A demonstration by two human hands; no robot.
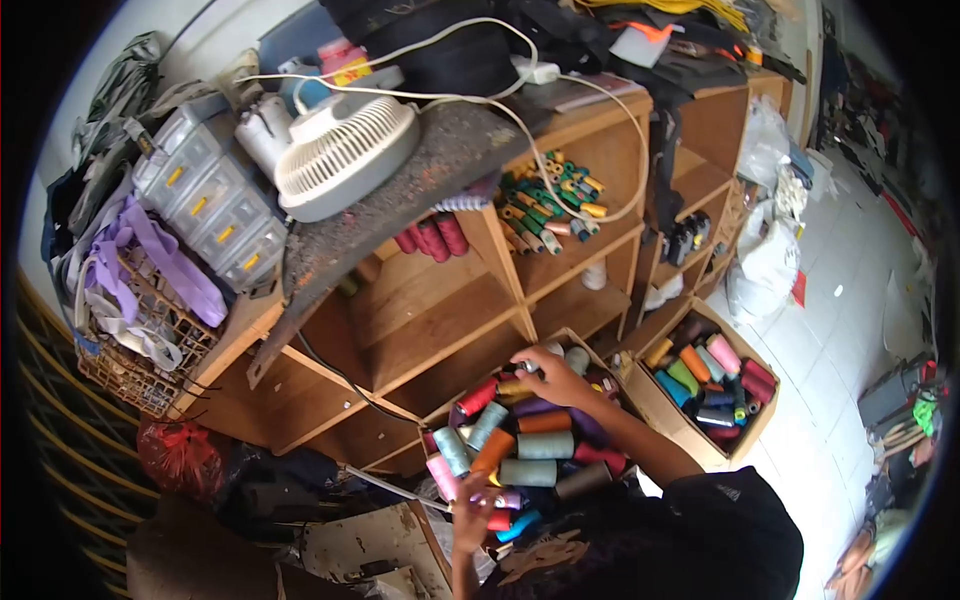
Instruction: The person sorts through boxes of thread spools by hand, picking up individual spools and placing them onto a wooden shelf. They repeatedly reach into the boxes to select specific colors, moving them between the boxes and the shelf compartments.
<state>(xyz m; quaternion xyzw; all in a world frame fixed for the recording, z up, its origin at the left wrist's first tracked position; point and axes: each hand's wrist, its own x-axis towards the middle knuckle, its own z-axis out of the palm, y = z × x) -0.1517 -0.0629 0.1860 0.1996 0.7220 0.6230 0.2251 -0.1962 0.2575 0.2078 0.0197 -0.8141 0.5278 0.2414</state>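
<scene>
Many thread cones in mixed colours fill a cardboard box [612,376] below me. My right hand [556,380] reaches to its far side, with fingers and thumb curled round a small pale spool of thread [530,366]. Close to the near left side, my left hand [474,508] has its fingers closed at the lower end of an orange thread cone [493,452]. Around the hands lie a pale green cone [545,445], a grey-green cone [528,472], a light blue cone [452,450] and a red cone [478,397].
A second box [655,415] of thread cones stands at the right on the tiled floor [820,330]. Behind is a wooden shelf [420,320] holding small spools [548,205] and dark red cones [435,238]. A white fan [345,155] and drawers [205,200] sit on top.
</scene>
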